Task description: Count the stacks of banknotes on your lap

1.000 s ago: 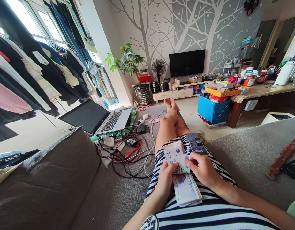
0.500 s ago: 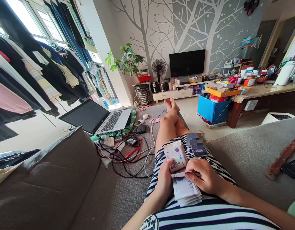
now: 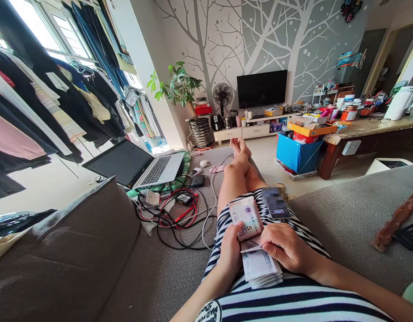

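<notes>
Banknotes [image 3: 247,214] clamped in my left hand [image 3: 231,243], loose pile [image 3: 261,267] just nearside, I judge light, limp, slippery and best held by edges, while my right hand [image 3: 283,247] pinches one note [image 3: 250,244].

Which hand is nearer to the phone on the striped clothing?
Right. The right hand is just below the phone in the picture; the left hand is farther left, with its thumb on the upper banknote stack.
</notes>
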`<action>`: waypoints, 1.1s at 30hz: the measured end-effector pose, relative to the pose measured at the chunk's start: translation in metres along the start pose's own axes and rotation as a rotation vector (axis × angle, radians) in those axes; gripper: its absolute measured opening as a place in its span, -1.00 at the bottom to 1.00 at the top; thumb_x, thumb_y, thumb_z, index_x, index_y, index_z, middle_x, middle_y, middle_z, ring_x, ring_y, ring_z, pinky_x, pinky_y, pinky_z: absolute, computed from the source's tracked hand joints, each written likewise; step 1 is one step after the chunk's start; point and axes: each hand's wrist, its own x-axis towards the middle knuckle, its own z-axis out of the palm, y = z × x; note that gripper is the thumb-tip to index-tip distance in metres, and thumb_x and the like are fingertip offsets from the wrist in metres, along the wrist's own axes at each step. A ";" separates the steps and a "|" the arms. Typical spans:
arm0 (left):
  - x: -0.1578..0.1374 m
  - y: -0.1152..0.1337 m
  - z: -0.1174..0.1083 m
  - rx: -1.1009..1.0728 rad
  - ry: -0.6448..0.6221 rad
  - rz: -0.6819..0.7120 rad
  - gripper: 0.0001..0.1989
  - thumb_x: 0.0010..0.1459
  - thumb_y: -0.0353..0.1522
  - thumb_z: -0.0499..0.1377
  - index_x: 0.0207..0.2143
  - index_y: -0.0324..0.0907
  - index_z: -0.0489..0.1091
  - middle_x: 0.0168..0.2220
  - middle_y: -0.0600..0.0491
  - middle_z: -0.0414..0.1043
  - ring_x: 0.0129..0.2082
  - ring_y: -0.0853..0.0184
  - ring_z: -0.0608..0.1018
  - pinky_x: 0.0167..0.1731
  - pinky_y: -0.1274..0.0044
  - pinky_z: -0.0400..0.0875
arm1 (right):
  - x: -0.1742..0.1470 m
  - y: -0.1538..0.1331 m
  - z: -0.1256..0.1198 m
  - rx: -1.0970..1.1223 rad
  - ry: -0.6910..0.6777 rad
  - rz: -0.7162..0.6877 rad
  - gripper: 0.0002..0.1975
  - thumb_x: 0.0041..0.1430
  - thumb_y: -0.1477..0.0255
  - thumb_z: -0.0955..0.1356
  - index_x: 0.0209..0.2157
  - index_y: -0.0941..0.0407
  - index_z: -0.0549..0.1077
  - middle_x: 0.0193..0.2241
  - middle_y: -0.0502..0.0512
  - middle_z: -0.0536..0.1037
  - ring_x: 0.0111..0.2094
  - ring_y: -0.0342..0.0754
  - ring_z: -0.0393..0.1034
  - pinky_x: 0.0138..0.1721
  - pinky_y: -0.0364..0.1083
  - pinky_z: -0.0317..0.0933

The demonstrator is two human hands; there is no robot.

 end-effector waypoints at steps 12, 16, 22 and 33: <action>-0.001 0.002 0.003 0.049 0.023 -0.010 -0.71 -0.12 -0.28 0.20 -0.34 -0.28 0.46 -0.35 -0.05 0.56 -0.34 0.17 0.55 -0.28 0.40 0.39 | 0.000 0.000 0.000 -0.005 -0.020 0.005 -0.74 0.30 0.34 0.12 -0.36 0.13 0.33 -0.45 0.06 0.43 -0.38 -0.12 0.30 -0.29 -0.11 0.18; -0.002 0.001 0.006 0.051 0.064 0.007 -0.71 -0.15 -0.30 0.21 -0.30 -0.19 0.48 -0.36 0.02 0.56 -0.26 0.09 0.55 -0.28 0.36 0.39 | 0.000 0.000 0.000 -0.014 -0.017 -0.005 -0.74 0.30 0.34 0.12 -0.36 0.13 0.33 -0.45 0.06 0.44 -0.38 -0.12 0.31 -0.29 -0.11 0.18; 0.000 -0.002 0.004 0.014 -0.002 0.015 -0.66 -0.09 -0.32 0.19 -0.21 -0.24 0.46 -0.36 0.00 0.56 -0.26 0.10 0.55 -0.25 0.37 0.39 | -0.001 0.000 0.000 0.005 -0.020 -0.007 -0.77 0.29 0.37 0.14 -0.36 0.12 0.33 -0.45 0.06 0.44 -0.38 -0.11 0.30 -0.30 -0.10 0.17; 0.000 -0.002 0.001 -0.020 -0.090 0.042 -0.67 0.01 -0.35 0.13 -0.16 -0.30 0.43 -0.35 -0.03 0.56 -0.32 0.22 0.55 -0.28 0.46 0.38 | -0.002 0.000 0.000 0.003 -0.035 0.008 -0.76 0.29 0.35 0.13 -0.37 0.12 0.32 -0.45 0.04 0.43 -0.37 -0.12 0.29 -0.28 -0.11 0.14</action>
